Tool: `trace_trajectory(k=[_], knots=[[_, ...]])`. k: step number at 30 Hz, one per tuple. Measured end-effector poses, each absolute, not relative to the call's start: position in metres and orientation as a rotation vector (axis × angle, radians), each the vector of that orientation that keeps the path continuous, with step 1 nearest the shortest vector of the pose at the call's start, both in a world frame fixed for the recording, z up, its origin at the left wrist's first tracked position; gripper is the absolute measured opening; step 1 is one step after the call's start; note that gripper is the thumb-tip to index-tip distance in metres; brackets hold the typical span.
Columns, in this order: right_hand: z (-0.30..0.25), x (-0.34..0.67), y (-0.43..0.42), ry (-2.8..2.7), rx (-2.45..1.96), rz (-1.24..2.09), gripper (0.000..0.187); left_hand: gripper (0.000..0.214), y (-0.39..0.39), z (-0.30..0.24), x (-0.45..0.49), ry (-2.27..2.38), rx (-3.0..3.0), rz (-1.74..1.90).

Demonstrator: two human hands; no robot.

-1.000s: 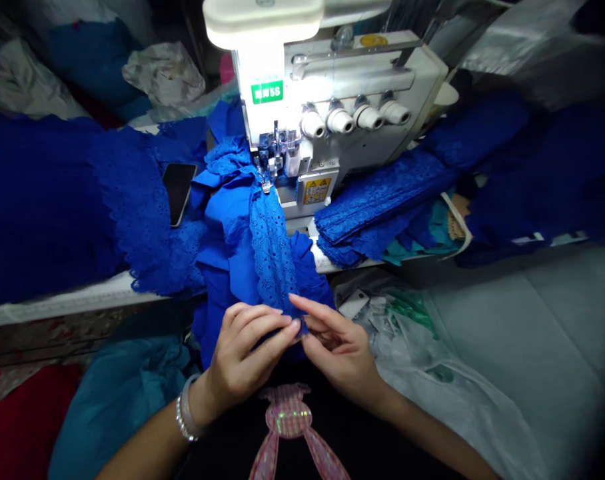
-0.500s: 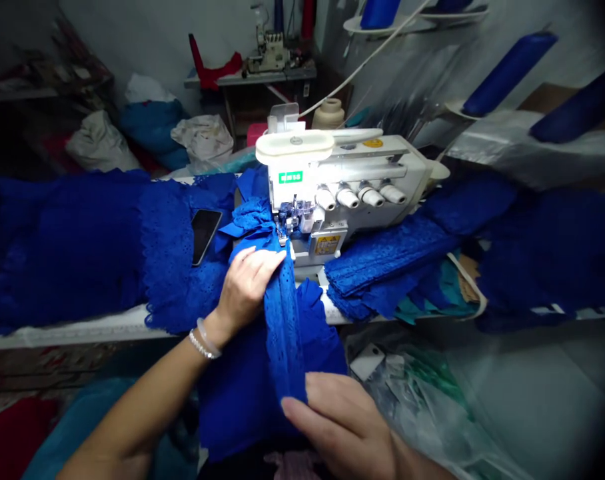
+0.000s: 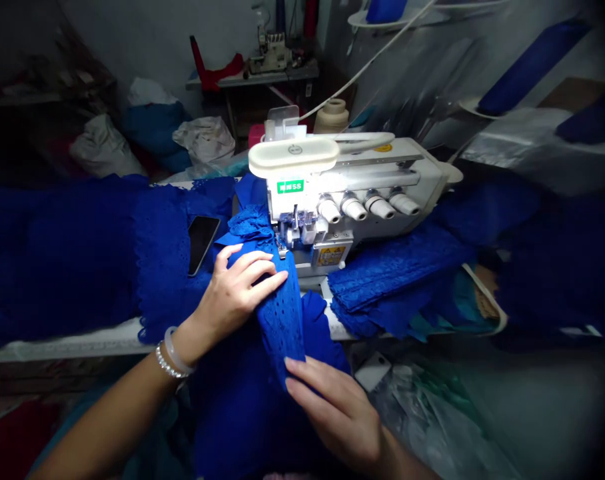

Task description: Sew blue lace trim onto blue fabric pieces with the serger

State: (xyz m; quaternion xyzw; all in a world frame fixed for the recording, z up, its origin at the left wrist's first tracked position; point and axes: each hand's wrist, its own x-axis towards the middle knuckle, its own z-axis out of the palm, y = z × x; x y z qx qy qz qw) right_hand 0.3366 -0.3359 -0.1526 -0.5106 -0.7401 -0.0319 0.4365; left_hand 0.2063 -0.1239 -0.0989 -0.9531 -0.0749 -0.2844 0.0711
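A white overlock sewing machine (image 3: 350,180) stands before me with its lamp lit. Blue eyelet fabric (image 3: 281,327) runs from under its presser foot (image 3: 282,252) down toward my lap. My left hand (image 3: 240,287) rests on the fabric just in front and to the left of the foot, fingers spread and palm down. Lower down, my right hand (image 3: 335,407) pinches the edge of the same fabric between thumb and fingers. Plain blue cloth (image 3: 232,407) hangs below the table edge under both hands.
A phone (image 3: 202,245) lies on blue fabric left of the machine. Folded blue lace pieces (image 3: 392,267) are stacked to the right. Blue thread cones (image 3: 532,67) stand at upper right. Behind are filled sacks (image 3: 205,141) and another sewing machine (image 3: 272,55).
My left hand has opened out from a closer grip, its fingers now spread over the fabric. The right hand has moved slightly up toward the machine, its fingers straighter. The view has shifted a little.
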Motion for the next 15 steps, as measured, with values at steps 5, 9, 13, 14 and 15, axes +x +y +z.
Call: trace_trajectory(k=[5,9,13,14,15], knots=[[-0.155,0.34,-0.296,-1.676,-1.192,-0.075,0.028,0.033,-0.097,-0.093,0.2,-0.342,-2.916,-0.711],[-0.152,0.345,-0.272,-1.614,-1.168,-0.044,0.032,0.04,-0.099,-0.078,0.184,-0.419,-2.959,-0.607],[-0.143,0.349,-0.261,-1.596,-1.179,-0.138,0.031,0.053,-0.134,-0.075,0.181,-0.308,-3.154,-0.44],[-0.14,0.349,-0.26,-1.599,-1.181,-0.181,0.031,0.054,-0.14,-0.079,0.186,-0.253,-3.152,-0.46],[-0.138,0.35,-0.26,-1.613,-1.177,-0.224,0.031,0.054,-0.143,-0.085,0.192,-0.23,-3.116,-0.53]])
